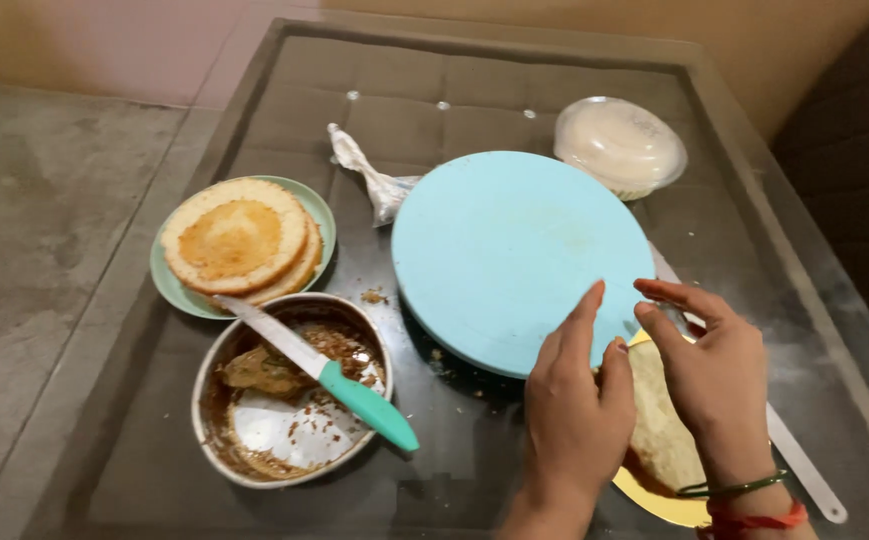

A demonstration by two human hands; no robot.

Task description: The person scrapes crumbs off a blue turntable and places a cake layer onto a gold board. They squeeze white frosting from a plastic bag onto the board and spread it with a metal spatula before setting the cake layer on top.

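You are looking down on a dark glass-topped surface (514, 110) with a raised dark frame; under the glass shows a tufted, buttoned padding. Beyond it, at the top of the frame, runs a tan wall, and along the left lies a grey, mottled floor. At lower right your left hand (574, 405) and right hand (714, 375) are both set on a pale round cake layer (659, 425), fingers loosely spread, one on each side of it, not pinching; the cake layer rests on a gold cake board (654, 500) at the bottom right edge of the frame. Your left fingertips reach up over the rim of the light blue turntable (504, 250), which stands in the middle of the frame, touching or just beside the cake board. A long metal spatula (804, 470) lies to the right, passing behind your right wrist, which wears green and red bangles. At upper right sits a covered clear plastic bowl (619, 145) of white cream, and a twisted piping bag (369, 175) lies at upper centre, just left of the turntable. At left a green plate (169, 285) carries stacked cake layers (239, 240); below it a steel pan (289, 400) with crumbs and paper lining bears a teal-handled knife (324, 370) across its rim.
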